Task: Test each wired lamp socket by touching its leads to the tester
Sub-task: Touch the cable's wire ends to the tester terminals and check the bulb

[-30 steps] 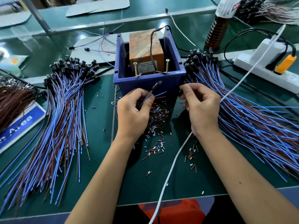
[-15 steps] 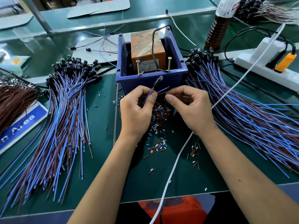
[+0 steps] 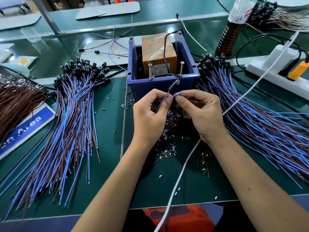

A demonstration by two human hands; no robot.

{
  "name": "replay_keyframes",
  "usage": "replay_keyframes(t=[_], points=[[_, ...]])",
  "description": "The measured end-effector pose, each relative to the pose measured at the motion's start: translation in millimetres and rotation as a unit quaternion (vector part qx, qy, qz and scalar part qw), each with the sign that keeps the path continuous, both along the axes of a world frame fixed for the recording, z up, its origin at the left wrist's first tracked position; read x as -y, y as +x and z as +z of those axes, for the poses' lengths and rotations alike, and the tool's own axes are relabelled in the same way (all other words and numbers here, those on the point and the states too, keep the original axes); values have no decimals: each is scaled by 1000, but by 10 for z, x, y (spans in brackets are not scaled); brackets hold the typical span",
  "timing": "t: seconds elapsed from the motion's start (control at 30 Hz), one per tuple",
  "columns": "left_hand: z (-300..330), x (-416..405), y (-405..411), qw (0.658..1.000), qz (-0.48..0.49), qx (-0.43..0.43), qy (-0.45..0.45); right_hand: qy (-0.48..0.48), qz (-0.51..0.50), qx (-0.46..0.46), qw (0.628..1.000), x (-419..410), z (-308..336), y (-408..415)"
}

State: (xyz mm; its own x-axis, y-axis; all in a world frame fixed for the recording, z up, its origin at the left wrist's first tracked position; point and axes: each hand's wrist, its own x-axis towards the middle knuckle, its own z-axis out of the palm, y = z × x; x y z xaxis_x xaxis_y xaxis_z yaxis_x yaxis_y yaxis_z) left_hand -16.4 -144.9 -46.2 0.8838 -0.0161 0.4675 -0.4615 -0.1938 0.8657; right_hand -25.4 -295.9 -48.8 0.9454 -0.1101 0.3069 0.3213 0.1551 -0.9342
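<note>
Right hand has come in from the right-hand bundle to meet the left, and the socket now stands higher, near the bin's front rim.

The left hand (image 3: 150, 113) pinches the blue and brown leads of one lamp socket (image 3: 173, 84) between thumb and forefinger, socket end up and tilted right, just below the two screws (image 3: 150, 71) standing on the front edge of the blue bin (image 3: 162, 84) that holds the orange tester (image 3: 158, 54). The right hand (image 3: 202, 114) has its grip closed on the blue lead's free end, fingertips touching the left's. Untested and tested bundles (image 3: 71, 118) fan out on both sides of the green worktop (image 3: 108, 124), with cut insulation bits (image 3: 168, 129) under the hands.
</note>
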Motion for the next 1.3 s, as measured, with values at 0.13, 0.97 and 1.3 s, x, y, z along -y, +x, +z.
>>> replay_keyframes(t=[0.13, 0.97, 1.3], points=[[-12, -17, 11, 998, 50, 44, 1, 4, -9, 8, 1000, -67, 62, -16], [30, -159, 100, 973, 201, 94, -65, -161, -297, 112, 934, -167, 119, 136], [1, -147, 146, 979, 180, 86, -53, -187, -295, 126, 929, -178, 98, 107]])
